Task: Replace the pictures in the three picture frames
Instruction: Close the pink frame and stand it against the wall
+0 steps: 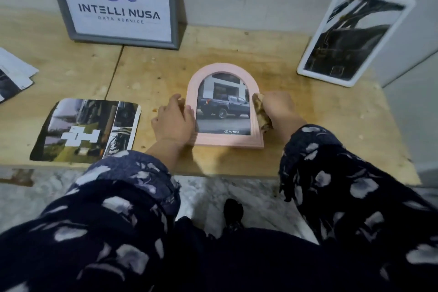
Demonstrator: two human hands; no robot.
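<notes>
Both hands on the pink arched frame (pixel 225 111) now, one to each side edge, holding it steady near the front of the wooden table (pixel 331 125). Left hand (pixel 174 119) curled over the left edge, fingers wrapping behind the rim: a proper grip. Right hand (pixel 278 108) clamped on the right edge too, with a crumpled brownish wad (pixel 260 111) squeezed between palm and frame; hard to say what that is, maybe cloth or paper. Symmetrical hold, probably to keep the frame from tipping while being set upright or lifted.

Already loaded, by the look of it: a dark pickup truck photo with Toyota branding showing through the arch, sitting square in the opening.

Grey frame (pixel 118 5) with the Intelli Nusa logo leaning on the wall at the back left, out of the working area. White frame (pixel 353 33) propped back right, tilted, showing a dark glossy print. Loose photo print (pixel 87 129) lying flat just left of the hands, taped cross on it, likely a removed or waiting picture. More loose sheets (pixel 14 73) at the far left edge.

Judging by the layout, pink frame close to finished, ready for standing up.
</notes>
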